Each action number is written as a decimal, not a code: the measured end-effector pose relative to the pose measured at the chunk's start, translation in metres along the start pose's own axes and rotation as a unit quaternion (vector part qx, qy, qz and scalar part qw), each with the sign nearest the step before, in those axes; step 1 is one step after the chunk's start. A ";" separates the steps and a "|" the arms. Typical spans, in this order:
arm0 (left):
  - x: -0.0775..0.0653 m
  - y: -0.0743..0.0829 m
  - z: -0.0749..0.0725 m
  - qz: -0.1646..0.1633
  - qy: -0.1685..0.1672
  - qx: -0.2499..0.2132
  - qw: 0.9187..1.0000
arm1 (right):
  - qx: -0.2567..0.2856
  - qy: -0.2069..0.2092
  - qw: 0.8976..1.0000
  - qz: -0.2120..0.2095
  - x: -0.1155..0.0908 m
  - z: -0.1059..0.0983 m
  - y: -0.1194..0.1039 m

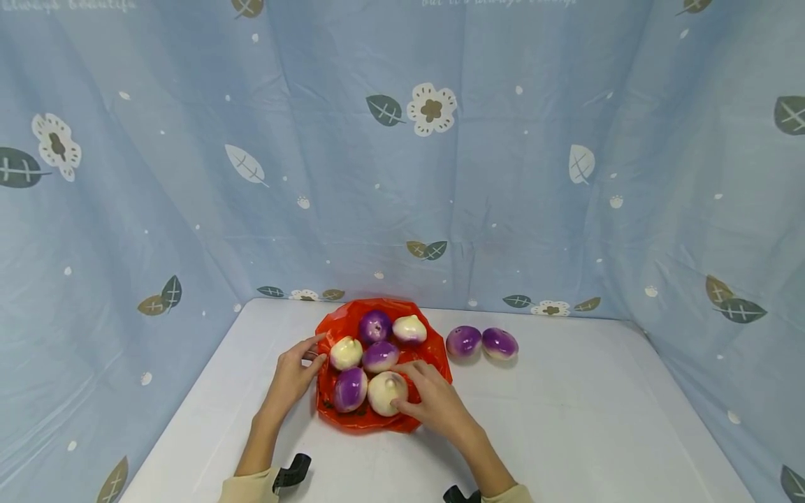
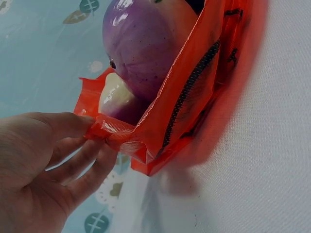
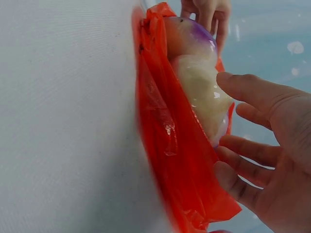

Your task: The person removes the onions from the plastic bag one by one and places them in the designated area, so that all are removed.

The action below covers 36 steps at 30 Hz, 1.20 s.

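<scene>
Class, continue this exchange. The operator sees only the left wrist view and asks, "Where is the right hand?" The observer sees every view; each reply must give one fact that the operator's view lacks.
Observer: The right hand is at the pale vegetable nearest the person in the red bag; I can't tell whether it grips it.
Operator: Are any vegetables outside the bag?
Observer: Yes, two purple vegetables lie side by side on the table, to the right of the bag.
Operator: How many can you make out inside?
Observer: Six, in the head view.
</scene>
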<state>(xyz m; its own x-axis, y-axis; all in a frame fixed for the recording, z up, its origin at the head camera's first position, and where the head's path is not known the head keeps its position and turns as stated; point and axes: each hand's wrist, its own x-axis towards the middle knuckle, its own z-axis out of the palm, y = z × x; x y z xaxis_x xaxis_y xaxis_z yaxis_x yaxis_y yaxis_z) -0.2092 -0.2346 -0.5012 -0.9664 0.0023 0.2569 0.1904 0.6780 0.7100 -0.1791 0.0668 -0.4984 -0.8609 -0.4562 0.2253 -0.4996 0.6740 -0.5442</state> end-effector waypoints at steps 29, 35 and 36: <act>0.000 -0.004 0.003 0.013 0.009 -0.007 1.000 | -0.037 0.001 0.999 -0.022 -0.004 0.012 -0.001; 0.001 -0.004 0.004 0.015 0.009 -0.003 1.000 | -0.034 -0.008 0.999 -0.012 -0.004 0.011 -0.002; 0.001 -0.004 0.004 0.016 0.009 -0.001 1.000 | -0.034 -0.007 0.999 -0.012 -0.004 0.011 -0.002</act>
<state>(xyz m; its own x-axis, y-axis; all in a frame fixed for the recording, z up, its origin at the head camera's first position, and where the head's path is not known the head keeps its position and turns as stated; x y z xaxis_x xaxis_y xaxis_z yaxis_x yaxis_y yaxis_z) -0.2115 -0.2345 -0.5063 -0.9568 0.0111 0.2905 0.2210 0.6770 0.7021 -0.1735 0.0608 -0.5071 -0.8475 -0.4805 0.2257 -0.5258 0.7009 -0.4820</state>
